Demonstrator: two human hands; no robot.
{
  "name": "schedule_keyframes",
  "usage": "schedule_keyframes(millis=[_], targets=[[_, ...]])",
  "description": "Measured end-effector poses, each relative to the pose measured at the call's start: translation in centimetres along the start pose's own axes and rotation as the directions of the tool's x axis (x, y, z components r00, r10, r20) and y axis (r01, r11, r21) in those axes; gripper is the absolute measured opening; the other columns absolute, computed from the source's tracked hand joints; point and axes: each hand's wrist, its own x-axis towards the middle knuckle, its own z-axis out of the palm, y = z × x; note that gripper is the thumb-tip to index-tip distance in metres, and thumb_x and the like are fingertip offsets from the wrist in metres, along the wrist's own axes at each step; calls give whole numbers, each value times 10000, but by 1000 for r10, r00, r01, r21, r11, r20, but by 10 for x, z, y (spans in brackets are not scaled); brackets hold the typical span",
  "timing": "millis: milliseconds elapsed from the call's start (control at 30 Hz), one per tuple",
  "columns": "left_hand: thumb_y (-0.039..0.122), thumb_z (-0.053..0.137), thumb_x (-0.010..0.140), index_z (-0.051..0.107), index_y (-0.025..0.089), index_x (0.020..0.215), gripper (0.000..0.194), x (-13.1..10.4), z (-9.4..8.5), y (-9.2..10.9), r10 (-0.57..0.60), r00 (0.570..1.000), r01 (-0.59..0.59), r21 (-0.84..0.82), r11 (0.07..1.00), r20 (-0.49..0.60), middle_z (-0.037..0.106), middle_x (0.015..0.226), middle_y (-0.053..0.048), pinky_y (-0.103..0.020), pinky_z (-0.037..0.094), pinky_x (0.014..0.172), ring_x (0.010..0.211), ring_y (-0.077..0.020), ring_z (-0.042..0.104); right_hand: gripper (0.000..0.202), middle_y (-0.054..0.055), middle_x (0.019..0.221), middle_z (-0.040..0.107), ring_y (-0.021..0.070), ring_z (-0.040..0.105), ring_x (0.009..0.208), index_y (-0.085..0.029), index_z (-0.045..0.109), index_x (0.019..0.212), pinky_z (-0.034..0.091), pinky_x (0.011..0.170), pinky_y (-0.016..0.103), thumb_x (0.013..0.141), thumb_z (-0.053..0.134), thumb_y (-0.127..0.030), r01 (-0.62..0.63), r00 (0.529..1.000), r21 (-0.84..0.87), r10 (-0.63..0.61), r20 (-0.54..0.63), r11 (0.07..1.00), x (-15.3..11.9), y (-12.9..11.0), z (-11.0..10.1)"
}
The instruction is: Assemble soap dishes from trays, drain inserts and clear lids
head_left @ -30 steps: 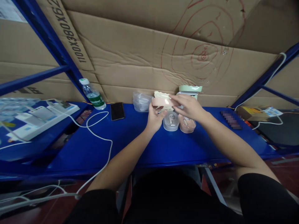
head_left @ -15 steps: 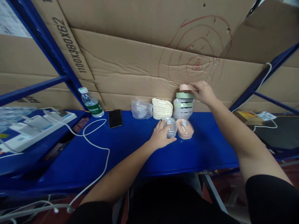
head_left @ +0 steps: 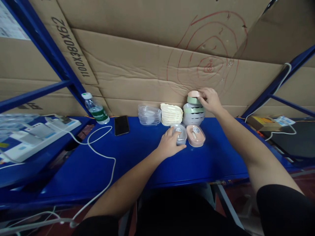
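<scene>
Right hand (head_left: 211, 100) reaches to the top of a stack of round green and grey trays (head_left: 193, 114) against the corrugated cardboard wall (head_left: 147, 68); fingers pinched on a pink oval lid (head_left: 195, 94) that sits on the stack's top, grip grasping its rim

Left hand (head_left: 169, 145) lies palm-down on the blue table (head_left: 137, 154), fingers curled loosely around a small clear plastic case (head_left: 180, 133); touching it, grip closed over its near side. Case is rounded, translucent, with a small white piece inside

Just beside it to the right, a pink oval case (head_left: 195, 135), glossy, same shape, touching or nearly touching the clear one

Behind: a stack of cream scalloped-edge trays (head_left: 171, 114), and left of it a stack of clear shallow trays (head_left: 149, 115)

Further left: a black phone (head_left: 121, 125) lying flat, a plastic water bottle (head_left: 95, 108) with green label tilted against the blue frame, a white cable (head_left: 103, 154) looping over the smooth table
</scene>
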Motion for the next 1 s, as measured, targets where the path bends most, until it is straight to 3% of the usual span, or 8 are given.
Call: schedule_keyframes(millis=[67, 200, 467, 600, 833, 1000], targets=[[567, 867, 903, 598, 214, 1575, 805, 0, 0, 0, 1, 1000, -1, 0, 1000, -2, 368, 1789, -253, -636, 383, 1309, 1666, -475, 373, 600, 199, 1462, 746, 433, 645, 1382, -193, 715, 1443, 466, 1186, 669, 1004, 582, -579, 9, 999, -6, -8, 39, 1000, -4, 2, 0], [581, 882, 889, 603, 224, 1575, 821, 0, 2, -1, 13, 1000, -13, 6, 1000, -5, 373, 1789, -236, -618, 377, 1323, 1671, -464, 369, 861, 232, 1543, 680, 458, 600, 1422, -156, 663, 1524, 446, 1205, 642, 899, 702, -748, 135, 980, -49, -126, 154, 990, -2, 9, -6], [577, 886, 894, 590, 209, 1599, 848, 1, 1, 1, 1, 1000, -2, 24, 1000, 16, 344, 1796, -259, -603, 369, 1334, 1678, -464, 363, 873, 217, 1507, 712, 469, 645, 1323, -160, 554, 1623, 466, 1118, 634, 830, 754, -464, 205, 943, -187, -142, 300, 961, 6, 3, -12], [560, 889, 894, 566, 204, 1622, 873, 0, 0, 1, 0, 1000, 0, 15, 1000, 28, 328, 1801, -266, -603, 364, 1339, 1682, -464, 357, 821, 217, 1369, 764, 450, 674, 1229, -148, 571, 1611, 496, 1030, 579, 831, 710, -362, 211, 939, -226, -134, 316, 951, 9, 0, -9], [558, 884, 891, 574, 211, 1604, 851, 0, 2, 0, 29, 1000, -29, 16, 999, 11, 357, 1790, -261, -633, 386, 1317, 1677, -464, 361, 784, 210, 1314, 754, 428, 649, 1187, -160, 609, 1583, 485, 1014, 569, 833, 705, -369, 252, 944, -234, -186, 271, 939, 13, 2, -3], [559, 875, 900, 562, 193, 1620, 867, 0, 1, 0, 17, 999, -17, 26, 1000, 32, 315, 1812, -273, -633, 365, 1328, 1685, -476, 341, 794, 211, 1314, 745, 449, 645, 1195, -161, 582, 1603, 485, 1026, 619, 847, 695, -379, 226, 969, -234, -193, 157, 945, 16, 1, -5]])
